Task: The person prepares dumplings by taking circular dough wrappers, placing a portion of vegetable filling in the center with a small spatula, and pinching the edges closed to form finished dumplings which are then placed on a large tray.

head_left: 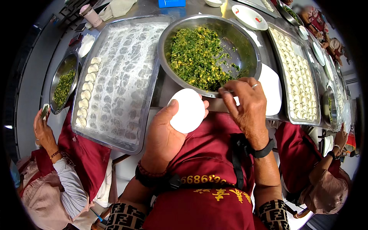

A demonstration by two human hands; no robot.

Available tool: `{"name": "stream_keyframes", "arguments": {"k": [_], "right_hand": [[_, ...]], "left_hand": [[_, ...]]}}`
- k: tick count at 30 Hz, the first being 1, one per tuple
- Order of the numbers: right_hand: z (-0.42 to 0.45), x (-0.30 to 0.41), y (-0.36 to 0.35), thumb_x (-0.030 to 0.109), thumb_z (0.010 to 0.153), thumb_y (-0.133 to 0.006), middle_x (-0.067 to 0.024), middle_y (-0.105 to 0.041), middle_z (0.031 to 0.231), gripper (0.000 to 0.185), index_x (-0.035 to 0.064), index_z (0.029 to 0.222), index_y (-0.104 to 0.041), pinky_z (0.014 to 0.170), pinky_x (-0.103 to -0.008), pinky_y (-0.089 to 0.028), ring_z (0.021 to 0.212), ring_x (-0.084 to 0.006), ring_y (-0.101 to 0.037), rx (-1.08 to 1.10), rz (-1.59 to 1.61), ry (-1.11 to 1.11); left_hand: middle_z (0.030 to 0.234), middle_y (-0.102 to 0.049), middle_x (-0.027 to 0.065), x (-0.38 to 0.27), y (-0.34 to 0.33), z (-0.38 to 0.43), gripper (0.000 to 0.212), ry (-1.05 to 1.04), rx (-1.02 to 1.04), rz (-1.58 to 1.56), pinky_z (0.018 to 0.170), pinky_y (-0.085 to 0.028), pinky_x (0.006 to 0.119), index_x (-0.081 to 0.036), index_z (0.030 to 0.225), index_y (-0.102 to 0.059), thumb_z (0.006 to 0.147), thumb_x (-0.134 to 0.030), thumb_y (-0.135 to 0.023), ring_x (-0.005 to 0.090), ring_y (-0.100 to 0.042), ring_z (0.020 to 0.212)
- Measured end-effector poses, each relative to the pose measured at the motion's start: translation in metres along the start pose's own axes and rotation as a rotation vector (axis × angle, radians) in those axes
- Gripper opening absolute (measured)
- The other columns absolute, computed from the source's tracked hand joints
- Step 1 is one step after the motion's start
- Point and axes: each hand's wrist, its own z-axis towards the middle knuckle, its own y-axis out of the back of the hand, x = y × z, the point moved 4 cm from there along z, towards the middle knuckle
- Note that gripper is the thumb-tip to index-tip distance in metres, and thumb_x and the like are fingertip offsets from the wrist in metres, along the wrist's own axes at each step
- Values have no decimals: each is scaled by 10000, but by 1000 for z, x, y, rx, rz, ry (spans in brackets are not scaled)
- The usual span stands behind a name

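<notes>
My left hand holds a round white dumpling wrapper flat on the palm, with the thumb over its edge. Beyond it stands a large steel bowl with chopped green and yellow filling. My right hand is at the near rim of that bowl, fingers pinched around what looks like a thin utensil. The tip of the utensil is hidden by the fingers and filling. Close to the right hand, a bright white flat thing lies partly under the bowl; its material is unclear.
Left of the bowl, a floured metal tray carries one row of folded dumplings. A fuller dumpling tray is at right. One co-worker's hand is beside a smaller filling bowl; another co-worker's hand is far right.
</notes>
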Motion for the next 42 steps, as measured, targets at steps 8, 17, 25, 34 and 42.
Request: {"name": "stream_keyframes", "arguments": {"k": [8,17,25,34,42], "right_hand": [[1,-41,5,110,913,-622,-115,-657,750,185,49,1066,-706,585,-341,-457,625,-214,-557,69,290,-337],[22,-67,1,196,946,-571,-99,-614,614,237,37,1016,-732,510,-297,-408,511,-132,-535,55,115,-575],[39,-66,-44,192,952,-533,-123,-734,872,304,-30,1084,-694,741,-236,-487,809,-145,-674,20,749,-823],[43,-68,-44,210,976,-521,-181,-717,998,373,-75,1198,-613,955,-338,-506,929,-218,-693,57,1098,-932],[42,-53,-32,197,980,-500,-190,-710,996,395,-98,1235,-562,922,-340,-511,900,-217,-690,4,1281,-915]], "left_hand": [[1349,-519,250,-9,2,5,466,-25,35,-71,1153,-326,565,69,1384,-400,1017,-209,-472,418,-470,1305],[1377,-486,265,-19,1,9,473,-83,44,-92,1175,-284,572,115,1377,-375,1024,-192,-450,425,-438,1328],[1400,-455,286,-26,-8,18,490,-117,36,-122,1168,-283,588,141,1376,-347,1044,-214,-404,453,-397,1349],[1381,-462,304,-34,-20,32,499,-162,0,-88,1150,-319,584,145,1361,-358,1059,-252,-381,464,-418,1330],[1331,-503,311,-42,-24,47,516,-178,-20,-14,1120,-378,554,139,1339,-376,1082,-299,-282,421,-486,1280]]}}
